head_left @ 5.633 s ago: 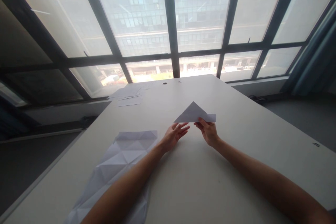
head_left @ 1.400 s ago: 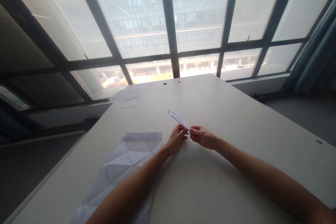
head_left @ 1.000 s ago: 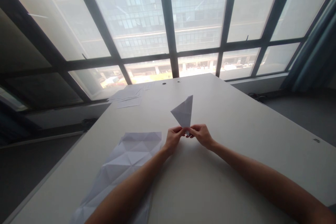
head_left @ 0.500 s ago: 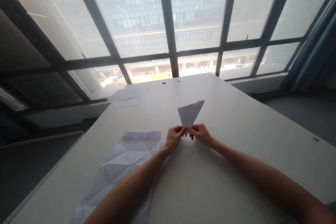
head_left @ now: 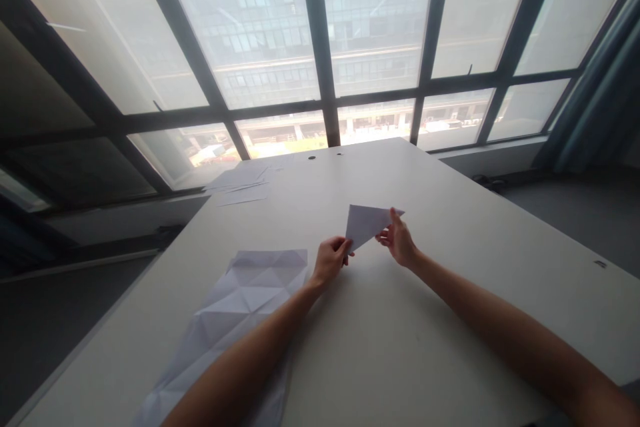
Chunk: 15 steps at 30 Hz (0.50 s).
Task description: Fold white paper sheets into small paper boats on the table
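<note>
A small white paper folded into a triangle (head_left: pixel 365 223) is held just above the white table (head_left: pixel 450 227). My left hand (head_left: pixel 331 260) pinches the triangle's lower point between thumb and fingers. My right hand (head_left: pixel 399 239) grips its right corner, fingers closed on the paper's edge. Both hands are over the middle of the table, forearms stretched out from the near edge.
A large creased white sheet (head_left: pixel 235 320) lies flat under my left forearm. Several loose sheets (head_left: pixel 240 183) lie at the far left corner. Two small round holes (head_left: pixel 325 156) mark the far edge. Big windows and a blue curtain (head_left: pixel 595 100) stand beyond.
The folded triangle has turned and dropped lower. My right hand slid from the bottom point out to the right corner; my left hand stays pinched on the point.
</note>
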{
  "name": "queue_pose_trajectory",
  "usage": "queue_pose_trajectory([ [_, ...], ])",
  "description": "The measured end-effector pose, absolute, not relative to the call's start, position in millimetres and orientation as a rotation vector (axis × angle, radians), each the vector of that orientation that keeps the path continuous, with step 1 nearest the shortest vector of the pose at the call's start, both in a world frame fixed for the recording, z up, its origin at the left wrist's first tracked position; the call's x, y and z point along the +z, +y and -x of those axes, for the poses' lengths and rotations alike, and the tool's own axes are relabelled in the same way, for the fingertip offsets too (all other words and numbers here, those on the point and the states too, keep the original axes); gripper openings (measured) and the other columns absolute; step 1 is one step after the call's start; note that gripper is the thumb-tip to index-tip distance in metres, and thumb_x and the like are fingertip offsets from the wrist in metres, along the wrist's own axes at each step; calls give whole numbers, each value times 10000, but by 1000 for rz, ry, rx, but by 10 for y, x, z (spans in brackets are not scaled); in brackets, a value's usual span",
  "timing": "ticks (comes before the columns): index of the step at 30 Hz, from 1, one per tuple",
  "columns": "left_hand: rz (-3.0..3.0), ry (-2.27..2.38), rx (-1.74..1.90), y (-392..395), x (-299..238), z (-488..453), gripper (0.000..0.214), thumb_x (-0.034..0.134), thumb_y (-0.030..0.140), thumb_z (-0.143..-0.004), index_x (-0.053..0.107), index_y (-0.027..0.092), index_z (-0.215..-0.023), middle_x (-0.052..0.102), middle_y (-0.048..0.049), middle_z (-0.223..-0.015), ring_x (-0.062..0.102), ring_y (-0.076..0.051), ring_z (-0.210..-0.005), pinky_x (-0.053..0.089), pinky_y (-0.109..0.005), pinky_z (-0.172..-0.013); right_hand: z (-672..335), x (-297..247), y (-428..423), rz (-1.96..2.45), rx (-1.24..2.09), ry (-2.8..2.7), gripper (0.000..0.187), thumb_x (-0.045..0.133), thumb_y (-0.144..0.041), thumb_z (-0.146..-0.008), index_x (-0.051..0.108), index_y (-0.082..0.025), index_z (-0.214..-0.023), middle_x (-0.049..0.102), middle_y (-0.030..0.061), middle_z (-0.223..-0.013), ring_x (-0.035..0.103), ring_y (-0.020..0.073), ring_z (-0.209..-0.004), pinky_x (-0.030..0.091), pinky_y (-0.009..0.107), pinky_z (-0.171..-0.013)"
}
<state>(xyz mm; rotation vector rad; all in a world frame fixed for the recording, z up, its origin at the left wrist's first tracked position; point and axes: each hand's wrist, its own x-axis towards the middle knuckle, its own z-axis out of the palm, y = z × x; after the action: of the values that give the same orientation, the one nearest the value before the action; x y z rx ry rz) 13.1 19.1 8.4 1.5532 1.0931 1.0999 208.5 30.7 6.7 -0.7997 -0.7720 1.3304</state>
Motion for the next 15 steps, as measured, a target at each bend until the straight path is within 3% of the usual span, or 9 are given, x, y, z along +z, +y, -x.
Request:
queue_pose_trajectory([
  [4, -1578, 1121, 1125, 212, 87, -113, 372, 626, 488, -815, 688, 135, -713, 620, -15, -538, 438, -82, -399, 305, -203, -404, -2352, 139, 412, 749, 1467, -619, 610, 424, -755, -821, 608, -173, -831, 631, 32, -659, 477, 97, -418, 276, 210, -321],
  [9, -1592, 1136, 1192, 259, 44, -71, 369, 624, 486, -823, 716, 132, -775, 622, -14, -554, 447, -87, -427, 318, -204, -423, -2378, 93, 445, 926, 1301, -693, 364, 705, -504, -760, 583, -162, -733, 639, 29, -639, 503, 95, -412, 314, 212, -341],
  [15, -1461, 1105, 1255, 300, 6, -38, 399, 634, 522, -813, 710, 130, -790, 626, -23, -579, 446, -83, -434, 317, -204, -422, -2302, 44, 430, 874, 1216, -892, 346, 772, -435, -711, 679, -115, -803, 675, 61, -646, 623, 144, -555, 426, 228, -460],
])
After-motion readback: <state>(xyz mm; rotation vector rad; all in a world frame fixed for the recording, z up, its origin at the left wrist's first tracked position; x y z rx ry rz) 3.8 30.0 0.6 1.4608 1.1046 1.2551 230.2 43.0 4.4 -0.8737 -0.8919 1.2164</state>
